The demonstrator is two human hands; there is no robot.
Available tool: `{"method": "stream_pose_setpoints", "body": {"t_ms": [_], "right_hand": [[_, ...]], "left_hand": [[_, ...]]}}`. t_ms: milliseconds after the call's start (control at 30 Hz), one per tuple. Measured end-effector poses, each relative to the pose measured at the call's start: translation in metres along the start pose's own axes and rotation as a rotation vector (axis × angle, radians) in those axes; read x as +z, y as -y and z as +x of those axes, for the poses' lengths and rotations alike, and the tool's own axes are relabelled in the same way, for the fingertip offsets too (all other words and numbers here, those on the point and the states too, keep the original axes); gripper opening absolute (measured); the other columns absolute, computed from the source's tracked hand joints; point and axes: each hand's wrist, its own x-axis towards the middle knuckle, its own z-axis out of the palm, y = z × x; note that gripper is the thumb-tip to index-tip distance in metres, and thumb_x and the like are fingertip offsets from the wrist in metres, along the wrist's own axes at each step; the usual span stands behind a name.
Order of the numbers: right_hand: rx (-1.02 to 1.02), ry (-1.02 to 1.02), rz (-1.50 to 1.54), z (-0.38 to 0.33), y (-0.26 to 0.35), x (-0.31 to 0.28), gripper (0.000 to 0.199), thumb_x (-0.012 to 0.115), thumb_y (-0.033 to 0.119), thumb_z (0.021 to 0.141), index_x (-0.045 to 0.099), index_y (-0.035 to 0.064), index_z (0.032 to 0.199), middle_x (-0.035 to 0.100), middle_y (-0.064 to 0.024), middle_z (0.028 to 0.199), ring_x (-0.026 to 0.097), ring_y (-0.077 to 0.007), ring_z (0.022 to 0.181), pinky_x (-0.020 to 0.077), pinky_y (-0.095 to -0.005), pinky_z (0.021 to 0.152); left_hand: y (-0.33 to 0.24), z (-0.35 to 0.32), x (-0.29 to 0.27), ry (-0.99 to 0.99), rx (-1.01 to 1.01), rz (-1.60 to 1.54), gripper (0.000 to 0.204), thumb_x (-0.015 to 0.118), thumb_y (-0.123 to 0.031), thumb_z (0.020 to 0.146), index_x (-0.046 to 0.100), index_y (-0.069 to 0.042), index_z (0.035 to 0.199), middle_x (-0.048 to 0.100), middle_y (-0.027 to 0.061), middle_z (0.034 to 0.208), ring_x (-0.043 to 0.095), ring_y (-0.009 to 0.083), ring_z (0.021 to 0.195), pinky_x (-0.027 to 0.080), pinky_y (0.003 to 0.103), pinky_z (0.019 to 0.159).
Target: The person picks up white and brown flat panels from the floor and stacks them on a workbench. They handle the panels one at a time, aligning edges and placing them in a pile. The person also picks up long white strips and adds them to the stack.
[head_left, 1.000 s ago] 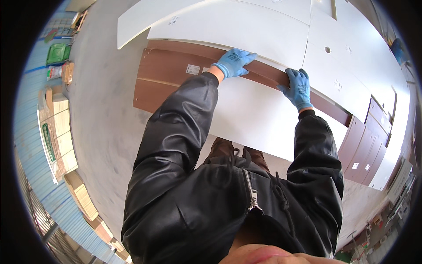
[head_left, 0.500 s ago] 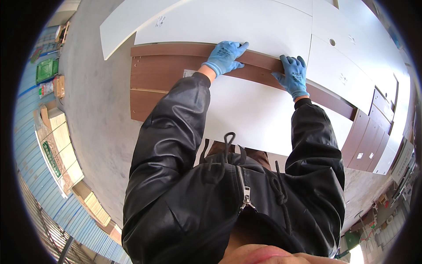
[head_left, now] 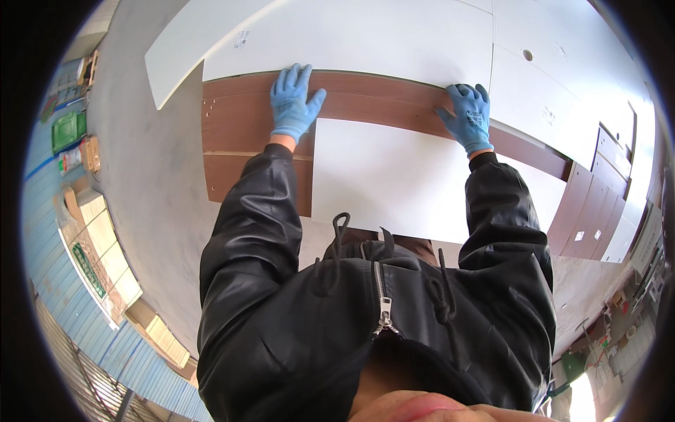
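Note:
My left hand [head_left: 294, 104], in a blue work glove, rests on a long brown board strip [head_left: 365, 86] with its fingers spread and its thumb out to the side. Toward the strip's right part, my right hand [head_left: 470, 118], gloved alike, lies with bent fingers at the far edge and thumb apart. This strip lies along a wider brown panel [head_left: 239, 116], with small holes near their left ends. Closer to my body, a white panel [head_left: 394, 176] overlaps the brown boards. Beyond the strip lies a large white panel [head_left: 351, 39].
More brown boards [head_left: 576, 211] with small labels lie at the right. Another white panel [head_left: 531, 91] there has a round hole. On the left floor stand stacks of light wooden boards [head_left: 105, 239] and a green bin [head_left: 68, 132], beside a blue corrugated wall [head_left: 53, 225].
My left hand has slid left along the strip and opened flat. The strip, tilted up before, now lies flatter. My right hand has stayed almost in place.

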Motion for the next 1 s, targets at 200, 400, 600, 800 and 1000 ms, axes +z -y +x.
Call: {"method": "stream_pose_setpoints", "body": {"t_ms": [200, 400, 600, 800, 1000], "right_hand": [[0.092, -0.057, -0.018, -0.002, -0.011, 0.000, 0.035, 0.083, 0.029, 0.077, 0.068, 0.0095, 0.102, 0.069, -0.0080, 0.105, 0.064, -0.0295, 0.108, 0.0399, -0.0499, 0.109], [0.205, -0.070, -0.197, -0.041, -0.003, 0.012, 0.055, 0.076, 0.037, 0.083, 0.063, 0.0066, 0.127, 0.057, -0.0164, 0.144, 0.048, -0.0355, 0.139, 0.0300, -0.0577, 0.118], [0.179, -0.088, -0.105, -0.078, 0.012, 0.035, 0.062, 0.075, 0.047, 0.086, 0.061, 0.0060, 0.130, 0.042, -0.0154, 0.161, 0.036, -0.0322, 0.151, 0.0221, -0.0579, 0.123], [0.163, -0.066, -0.069, -0.076, 0.013, 0.037, 0.057, 0.074, 0.042, 0.088, 0.060, 0.0075, 0.131, 0.039, -0.0116, 0.164, 0.032, -0.0300, 0.154, 0.0178, -0.0554, 0.125], [0.107, -0.100, -0.096, -0.074, 0.015, 0.037, 0.052, 0.070, 0.040, 0.090, 0.060, 0.0074, 0.130, 0.042, -0.0148, 0.162, 0.037, -0.0335, 0.151, 0.0256, -0.0583, 0.121]], "left_hand": [[0.008, -0.011, 0.022, -0.074, 0.006, -0.013, 0.065, 0.064, -0.046, 0.096, 0.051, -0.015, 0.152, 0.049, 0.0152, 0.154, 0.042, 0.0373, 0.143, 0.035, 0.054, 0.115], [0.001, -0.019, 0.034, 0.004, -0.050, 0.014, 0.080, 0.048, -0.061, 0.101, 0.030, -0.015, 0.164, 0.027, 0.0221, 0.168, 0.023, 0.0427, 0.155, 0.016, 0.057, 0.125], [0.001, -0.014, 0.031, 0.044, 0.004, 0.010, 0.076, 0.050, -0.054, 0.101, 0.032, -0.013, 0.163, 0.029, 0.0239, 0.166, 0.024, 0.0432, 0.155, 0.019, 0.058, 0.124], [-0.001, -0.016, 0.019, 0.001, -0.003, -0.001, 0.077, 0.058, -0.048, 0.097, 0.035, -0.008, 0.159, 0.034, 0.0271, 0.161, 0.030, 0.0478, 0.150, 0.025, 0.062, 0.120], [0.024, -0.015, 0.019, -0.172, -0.072, -0.168, 0.062, 0.065, -0.038, 0.096, 0.051, -0.007, 0.148, 0.046, 0.0227, 0.155, 0.043, 0.0401, 0.145, 0.034, 0.055, 0.118]]}}
